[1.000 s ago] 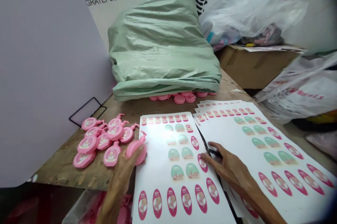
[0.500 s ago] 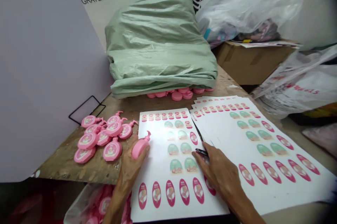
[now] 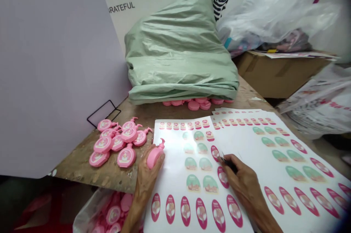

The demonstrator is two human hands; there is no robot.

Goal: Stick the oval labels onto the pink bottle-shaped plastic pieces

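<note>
My left hand [image 3: 149, 167] is wrapped round a small pink pump bottle [image 3: 154, 157] with its nozzle pointing up, at the left edge of a white sticker sheet [image 3: 170, 174]. Between the fingers of my right hand [image 3: 238, 174] is a thin dark pointed tool [image 3: 229, 163]. Its tip is at an oval pink sticker [image 3: 215, 152] near the sheet's right side. Green and pink stickers cover parts of the sheet. Several pink bottles with round labels [image 3: 126, 156] lie in a pile to the left of my left hand.
More sticker sheets [image 3: 246, 141] overlap at the right. Behind stands a big green sack [image 3: 181, 50] with pink pieces under its front edge. A cardboard box [image 3: 282, 74], plastic bags [image 3: 274, 10] and a black wire stand [image 3: 102, 110] are around. Below the table edge, a bag holds pink bottles [image 3: 113, 214].
The view has shifted, so things appear further right. My right hand has closed on the dark tool and brought its tip to the upper oval sticker. The left hand keeps the bottle.
</note>
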